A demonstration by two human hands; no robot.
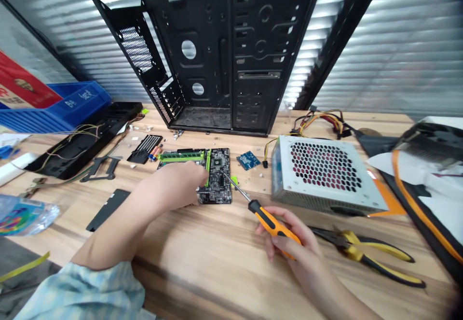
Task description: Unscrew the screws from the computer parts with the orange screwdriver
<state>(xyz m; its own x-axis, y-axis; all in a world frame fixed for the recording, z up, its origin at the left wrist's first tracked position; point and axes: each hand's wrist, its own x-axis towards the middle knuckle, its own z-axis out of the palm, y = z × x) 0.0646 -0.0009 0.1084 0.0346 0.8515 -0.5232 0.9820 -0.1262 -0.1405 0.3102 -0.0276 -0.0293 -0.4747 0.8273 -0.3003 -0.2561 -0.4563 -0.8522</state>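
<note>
An orange and black screwdriver [269, 219] is gripped in my right hand [289, 238], its shaft slanting up and left. The tip reaches the right part of a motherboard [220, 192] with bright green memory slots, though I cannot tell whether it touches. My left hand [186, 180] is curled over the left half of the board and covers much of it. Those fingers bend downward and are mostly hidden, so what they hold cannot be made out. To the right of the motherboard lies a small blue circuit board [248, 160].
An open black computer case [213, 69] stands behind the motherboard. A silver power supply [325, 170] sits on the right, with yellow-handled pliers [361, 252] in front. Leftward are a screwdriver bit set [145, 148], a black bracket [103, 168], a blue bin [77, 100] and a plastic bottle [27, 215].
</note>
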